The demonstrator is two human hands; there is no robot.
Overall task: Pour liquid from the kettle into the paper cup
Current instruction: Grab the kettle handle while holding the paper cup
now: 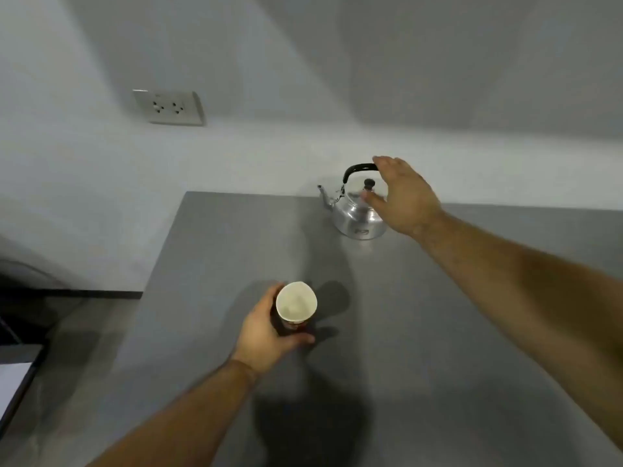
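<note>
A shiny metal kettle [357, 215] with a black arched handle and a black lid knob stands near the far edge of the grey table [387, 332], spout pointing left. My right hand [403, 195] hovers over its right side, fingers spread, fingertips at the handle's right end but not closed around it. A paper cup [296, 305], white inside with a red and dark outside, stands upright on the table closer to me. My left hand [266, 335] is wrapped around the cup's left side. The cup looks empty.
A white wall rises behind the table, with a double socket [168, 107] on it at the left. The table's left edge runs diagonally; beyond it are a dark floor and a white-topped object [13, 385] at the lower left.
</note>
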